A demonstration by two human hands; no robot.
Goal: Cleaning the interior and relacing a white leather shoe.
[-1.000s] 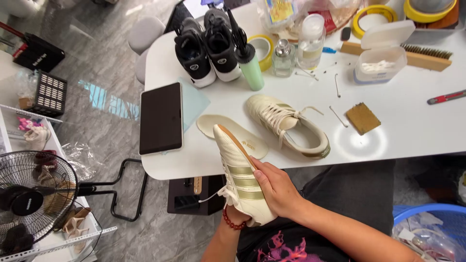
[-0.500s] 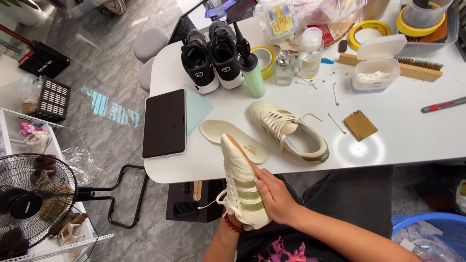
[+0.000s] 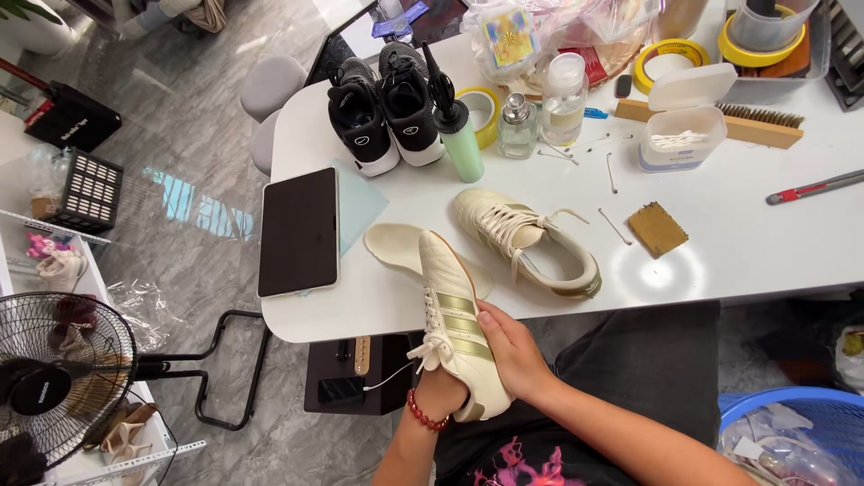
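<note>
A cream sneaker with gold stripes [image 3: 454,319] is held toe-up over my lap, at the white table's [image 3: 747,243] front edge. My left hand [image 3: 439,393], with a red bead bracelet on the wrist, grips it from below at the heel and laces. My right hand [image 3: 515,349] lies against its striped side. The matching cream sneaker [image 3: 526,238] rests on its side on the table just beyond. A cream insole [image 3: 400,247] lies flat beside that shoe, partly behind the held one.
A dark tablet [image 3: 300,231] lies at the table's left. Behind stand black sneakers [image 3: 382,112], a green spray bottle [image 3: 459,135], small bottles, tape rolls, a wooden brush [image 3: 756,121], a swab box [image 3: 681,144] and a brown sponge [image 3: 658,228]. A fan [image 3: 54,378] stands at the floor's left.
The held sneaker has stayed in both hands, shifting slightly toward the table edge. The view has tilted a little; nothing on the table moved.
</note>
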